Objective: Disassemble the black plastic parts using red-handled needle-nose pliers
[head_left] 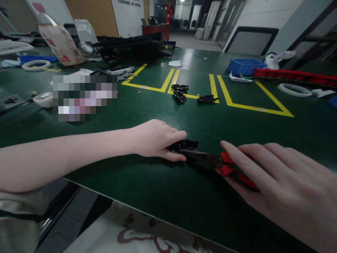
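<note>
left hand (155, 140): pinching black part (193, 144), left end
right hand (285, 175): holding pliers (226, 170), right of black part
black part: likely feeling light, stiff

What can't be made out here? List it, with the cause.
In the head view:
- Held part's near-wrist end: hidden by the left hand; the rest of the held part is dark.
- Handle ends of the pliers: hidden by the right hand.
- Right wrist: cut off by the frame edge.
- Pixelated patch: contents masked.
- Tape label: too small.
</note>
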The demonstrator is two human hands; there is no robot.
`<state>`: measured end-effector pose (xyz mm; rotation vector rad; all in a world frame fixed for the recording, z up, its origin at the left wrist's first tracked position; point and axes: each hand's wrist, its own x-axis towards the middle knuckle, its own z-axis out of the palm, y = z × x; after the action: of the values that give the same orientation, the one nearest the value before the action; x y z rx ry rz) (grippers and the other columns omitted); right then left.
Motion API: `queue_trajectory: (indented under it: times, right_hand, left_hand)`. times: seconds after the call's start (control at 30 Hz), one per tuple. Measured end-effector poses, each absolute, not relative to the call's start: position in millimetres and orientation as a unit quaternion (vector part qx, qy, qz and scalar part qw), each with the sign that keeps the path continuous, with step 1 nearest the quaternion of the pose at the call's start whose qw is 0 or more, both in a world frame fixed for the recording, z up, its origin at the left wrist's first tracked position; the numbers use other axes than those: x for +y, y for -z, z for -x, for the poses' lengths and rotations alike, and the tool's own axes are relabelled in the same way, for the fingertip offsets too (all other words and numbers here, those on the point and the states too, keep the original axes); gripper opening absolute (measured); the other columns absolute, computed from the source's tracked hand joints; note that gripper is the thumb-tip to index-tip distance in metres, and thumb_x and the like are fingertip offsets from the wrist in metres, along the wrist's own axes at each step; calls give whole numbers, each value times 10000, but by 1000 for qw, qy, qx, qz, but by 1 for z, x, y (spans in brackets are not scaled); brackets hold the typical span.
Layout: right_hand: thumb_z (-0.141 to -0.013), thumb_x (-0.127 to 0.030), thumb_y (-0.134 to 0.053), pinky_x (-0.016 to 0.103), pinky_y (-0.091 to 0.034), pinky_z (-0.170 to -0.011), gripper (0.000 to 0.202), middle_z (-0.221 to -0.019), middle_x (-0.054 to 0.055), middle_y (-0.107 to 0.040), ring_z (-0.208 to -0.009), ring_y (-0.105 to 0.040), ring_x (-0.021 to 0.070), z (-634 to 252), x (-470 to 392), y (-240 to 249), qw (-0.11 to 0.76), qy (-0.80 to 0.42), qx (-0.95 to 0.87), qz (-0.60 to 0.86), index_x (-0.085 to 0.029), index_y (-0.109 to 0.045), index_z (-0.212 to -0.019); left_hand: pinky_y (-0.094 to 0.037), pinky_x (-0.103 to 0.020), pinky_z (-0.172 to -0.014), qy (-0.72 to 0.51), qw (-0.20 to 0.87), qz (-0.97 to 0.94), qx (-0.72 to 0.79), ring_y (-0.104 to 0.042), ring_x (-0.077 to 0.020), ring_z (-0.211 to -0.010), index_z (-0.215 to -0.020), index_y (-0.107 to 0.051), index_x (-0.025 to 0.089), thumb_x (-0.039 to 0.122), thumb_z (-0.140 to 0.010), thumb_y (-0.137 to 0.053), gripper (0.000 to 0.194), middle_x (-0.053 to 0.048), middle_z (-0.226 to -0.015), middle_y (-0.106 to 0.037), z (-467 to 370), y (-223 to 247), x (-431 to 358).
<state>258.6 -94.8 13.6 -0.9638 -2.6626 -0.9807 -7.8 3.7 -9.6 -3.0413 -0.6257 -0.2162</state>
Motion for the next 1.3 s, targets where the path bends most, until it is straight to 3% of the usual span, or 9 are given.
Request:
queue_trajectory:
  times: [0.4, 1.0, 1.3]
  right_hand:
    - [-938, -207, -541, 373, -481, -612, 260, -868, 118, -666, -714, -581, 235, -255, -89, -14, 86, 284, -897, 326, -60, -646, -1125]
    - [-948, -326, -531, 406, -547, -693, 350, -1047, 130, -686, -855, -643, 265, -268, -78, -6, 107, 218, -905, 350, -114, -616, -1213]
    - [-958, -417, -471, 407, -531, -656, 391, -1032, 118, -687, -849, -658, 270, -273, -72, 3, 146, 210, -900, 352, -149, -629, -1194]
  left_hand:
    - [-322, -239, -514, 100, -43, 968, -226, -621, -155, -598, -941, -575, 197, 566, -878, -631, 378, 14, -699, -653, 11, 12, 5]
    - [-334, -263, -539, 93, -54, 969, -222, -589, -166, -590, -981, -558, 183, 551, -906, -622, 381, 8, -710, -637, 11, 6, 2]
    - [-310, -277, -538, 106, -47, 974, -195, -583, -161, -597, -853, -549, 189, 712, -814, -633, 532, 10, -727, -649, 13, 7, 4]
